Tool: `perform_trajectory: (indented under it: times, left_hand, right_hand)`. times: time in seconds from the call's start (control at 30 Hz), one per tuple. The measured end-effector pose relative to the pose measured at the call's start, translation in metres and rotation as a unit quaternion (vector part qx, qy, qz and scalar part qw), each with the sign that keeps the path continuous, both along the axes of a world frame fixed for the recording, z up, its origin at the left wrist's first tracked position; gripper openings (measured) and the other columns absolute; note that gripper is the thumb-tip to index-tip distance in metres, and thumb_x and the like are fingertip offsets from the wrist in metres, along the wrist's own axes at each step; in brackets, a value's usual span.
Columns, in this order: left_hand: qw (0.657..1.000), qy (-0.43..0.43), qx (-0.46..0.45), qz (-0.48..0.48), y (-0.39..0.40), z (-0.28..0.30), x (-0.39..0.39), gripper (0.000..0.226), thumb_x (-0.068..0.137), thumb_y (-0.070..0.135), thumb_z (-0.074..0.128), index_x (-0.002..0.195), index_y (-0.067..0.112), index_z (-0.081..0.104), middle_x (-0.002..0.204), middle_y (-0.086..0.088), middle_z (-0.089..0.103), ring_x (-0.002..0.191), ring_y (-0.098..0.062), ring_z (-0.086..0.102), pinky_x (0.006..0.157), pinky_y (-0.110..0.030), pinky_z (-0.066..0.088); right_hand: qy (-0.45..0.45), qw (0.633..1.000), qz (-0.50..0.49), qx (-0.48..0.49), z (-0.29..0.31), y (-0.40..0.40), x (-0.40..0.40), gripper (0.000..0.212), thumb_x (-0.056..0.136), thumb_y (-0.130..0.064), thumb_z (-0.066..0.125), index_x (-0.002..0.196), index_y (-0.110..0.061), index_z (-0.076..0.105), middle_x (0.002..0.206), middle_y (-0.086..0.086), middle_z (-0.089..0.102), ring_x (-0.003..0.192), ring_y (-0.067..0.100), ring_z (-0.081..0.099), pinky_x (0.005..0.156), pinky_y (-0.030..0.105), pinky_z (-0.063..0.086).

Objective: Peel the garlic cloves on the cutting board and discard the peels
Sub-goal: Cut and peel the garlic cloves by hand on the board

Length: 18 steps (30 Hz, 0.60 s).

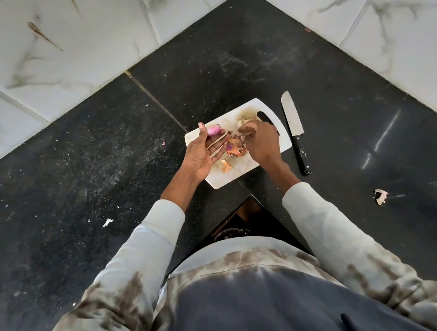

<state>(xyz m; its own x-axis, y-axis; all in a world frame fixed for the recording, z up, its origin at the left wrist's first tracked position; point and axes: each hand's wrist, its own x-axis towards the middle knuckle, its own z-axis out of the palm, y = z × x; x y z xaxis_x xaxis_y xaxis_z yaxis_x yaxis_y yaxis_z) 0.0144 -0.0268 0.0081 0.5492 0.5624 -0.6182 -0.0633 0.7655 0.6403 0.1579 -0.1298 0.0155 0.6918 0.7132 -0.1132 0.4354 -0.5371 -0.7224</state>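
Garlic cloves are what the task names, though the pinkish-purple bulb (213,130) pinched between thumb and fingertips of the left hand (202,153) looks more like a peeled shallot; I cannot tell for sure. It is held just above the far-left corner of the white cutting board (240,172), palm turned up, fingers fairly straight, with a pale strip of peel lying across them.

Right hand (261,143) hovers over the board's middle, fingers curled round a papery piece of skin (243,130) at its far end, so it is grasping peel, not a clove. Between the two hands, touching the board, sits a heap of orange-brown peels (236,147) with what may be another unpeeled piece in it; a smaller scrap (225,165) lies nearer the person.

My judgement: the coming move turns on that heap, which lies between the hands, a little nearer the right one, with no clear long axis. No bin or bowl for peels shows in view, so where discarding goes is unknown.

Beside the board on its right, a knife (294,127) lies on the dark tabletop (99,153), blade pointing away. A stray peel (381,196) rests well apart to the right
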Motion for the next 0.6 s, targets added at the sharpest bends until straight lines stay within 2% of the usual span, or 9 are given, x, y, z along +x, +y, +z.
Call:
perform_trajectory:
  times: [0.03, 0.2, 0.27, 0.37, 0.4, 0.5, 0.6]
  left_hand:
    - [1.000, 0.004, -0.006, -0.001, 0.000, 0.000, 0.000, 0.056, 0.105, 0.054, 0.052, 0.127, 0.006, 0.070, 0.126, -0.010, 0.076, 0.116, -0.024, 0.074, 0.087, -0.034, 0.061]
    - [0.999, 0.023, -0.034, -0.005, -0.002, 0.003, 0.003, 0.056, 0.105, 0.059, 0.048, 0.113, 0.011, 0.075, 0.112, -0.007, 0.080, 0.105, -0.019, 0.077, 0.079, -0.031, 0.061]
    - [0.999, 0.031, -0.039, -0.002, -0.002, 0.004, 0.004, 0.058, 0.104, 0.060, 0.048, 0.117, 0.010, 0.074, 0.114, -0.007, 0.080, 0.103, -0.019, 0.077, 0.079, -0.031, 0.061]
    - [0.998, 0.040, -0.039, 0.005, -0.001, 0.002, 0.005, 0.061, 0.103, 0.061, 0.050, 0.128, 0.009, 0.071, 0.122, -0.009, 0.078, 0.106, -0.020, 0.077, 0.079, -0.032, 0.061]
    - [0.998, 0.042, -0.038, 0.007, 0.000, 0.002, 0.005, 0.062, 0.102, 0.061, 0.051, 0.130, 0.009, 0.071, 0.122, -0.009, 0.077, 0.106, -0.020, 0.077, 0.079, -0.032, 0.061]
    - [0.998, 0.054, -0.033, 0.009, 0.001, -0.001, 0.006, 0.063, 0.102, 0.061, 0.053, 0.134, 0.010, 0.070, 0.118, -0.007, 0.078, 0.103, -0.020, 0.076, 0.078, -0.032, 0.061]
    - [0.997, 0.073, -0.022, -0.005, -0.002, -0.001, 0.008, 0.056, 0.102, 0.061, 0.053, 0.127, 0.015, 0.071, 0.114, -0.006, 0.077, 0.105, -0.022, 0.074, 0.081, -0.033, 0.061]
  right_hand:
    - [0.005, 1.000, -0.006, 0.004, 0.001, 0.000, 0.000, 0.021, 0.096, -0.009, 0.071, 0.113, -0.017, 0.080, 0.118, -0.002, 0.076, 0.110, 0.016, 0.071, 0.099, 0.036, 0.058]
    - [0.012, 0.998, 0.056, 0.040, 0.007, 0.004, 0.001, 0.019, 0.089, -0.016, 0.080, 0.105, -0.022, 0.074, 0.112, -0.004, 0.068, 0.095, 0.008, 0.067, 0.083, 0.021, 0.057]
    - [0.012, 0.998, 0.053, 0.038, 0.006, 0.005, -0.001, 0.015, 0.092, -0.018, 0.077, 0.106, -0.023, 0.073, 0.109, -0.005, 0.070, 0.096, 0.009, 0.068, 0.086, 0.024, 0.058]
    - [-0.002, 0.999, 0.038, 0.032, 0.005, 0.006, -0.005, 0.017, 0.097, -0.019, 0.070, 0.113, -0.021, 0.074, 0.115, -0.005, 0.073, 0.106, 0.011, 0.068, 0.100, 0.035, 0.058]
    - [0.005, 0.998, 0.040, 0.040, 0.007, 0.006, -0.006, 0.017, 0.097, -0.021, 0.071, 0.114, -0.020, 0.074, 0.116, -0.006, 0.072, 0.106, 0.011, 0.068, 0.099, 0.033, 0.058]
    - [0.042, 0.995, 0.057, 0.066, 0.014, 0.007, -0.009, 0.024, 0.093, -0.034, 0.078, 0.113, -0.022, 0.072, 0.112, -0.012, 0.070, 0.100, 0.006, 0.066, 0.090, 0.017, 0.051]
    - [0.037, 0.994, 0.074, 0.072, 0.016, 0.008, -0.016, 0.031, 0.090, -0.038, 0.081, 0.115, -0.020, 0.074, 0.108, -0.012, 0.073, 0.091, 0.001, 0.067, 0.087, 0.009, 0.048]
